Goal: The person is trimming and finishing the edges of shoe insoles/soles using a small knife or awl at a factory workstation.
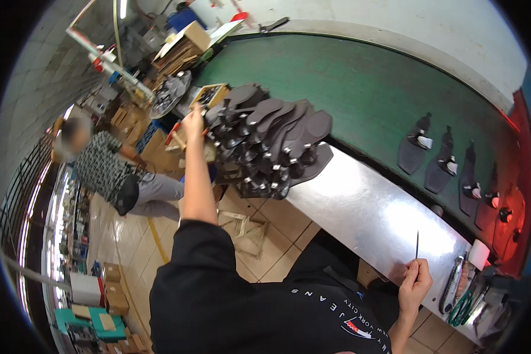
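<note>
Left hand (pixel 193 123) beside shallow yellow box (pixel 222 93) and pile of dark-grey flat sandal soles with black straps (pixel 295 125); its grip cannot be told. Pile sits at left end of shiny metal bench (pixel 360 189). Right hand (pixel 416 284) pinches thin dark rod (pixel 418 243). Step judged: left-hand reach. Next move apparently calls for sure left grip, pile undisturbed.

Black short-sleeved T-shirt (pixel 230 312) — white lettering (pixel 323 295), small red-and-white emblem (pixel 354 328) — and black trousers (pixel 321 255).

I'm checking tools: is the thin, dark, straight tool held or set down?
Held: the right hand grips the thin, dark, straight tool, and its free end sticks out.
</note>
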A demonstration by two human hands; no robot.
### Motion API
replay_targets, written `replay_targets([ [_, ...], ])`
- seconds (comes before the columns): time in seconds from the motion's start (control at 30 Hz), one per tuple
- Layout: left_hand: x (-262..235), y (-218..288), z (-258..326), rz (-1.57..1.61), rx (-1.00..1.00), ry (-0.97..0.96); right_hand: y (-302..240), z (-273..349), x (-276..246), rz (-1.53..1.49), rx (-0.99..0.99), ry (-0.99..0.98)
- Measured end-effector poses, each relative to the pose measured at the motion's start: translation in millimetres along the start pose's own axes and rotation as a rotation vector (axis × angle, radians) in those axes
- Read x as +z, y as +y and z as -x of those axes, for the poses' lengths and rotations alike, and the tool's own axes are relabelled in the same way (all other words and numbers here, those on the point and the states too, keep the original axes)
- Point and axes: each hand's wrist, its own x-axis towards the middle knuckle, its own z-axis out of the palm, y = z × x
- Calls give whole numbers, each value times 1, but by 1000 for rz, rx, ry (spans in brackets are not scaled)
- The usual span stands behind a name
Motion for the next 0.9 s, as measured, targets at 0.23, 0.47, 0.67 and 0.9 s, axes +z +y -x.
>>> replay_targets([
  [0.23,25,130,198,725,547,-112,11,-17,-19,275,-83,202],
  [0.47,210,194,363,508,786,-925,23,-28,-36,551,-47,253],
  [0.67,300,196,411,276,954,-753,38,-28,-42,613,28,232],
  [0.9,281,182,436,301,885,-722,26,-26,-39,652,-15,289],
])
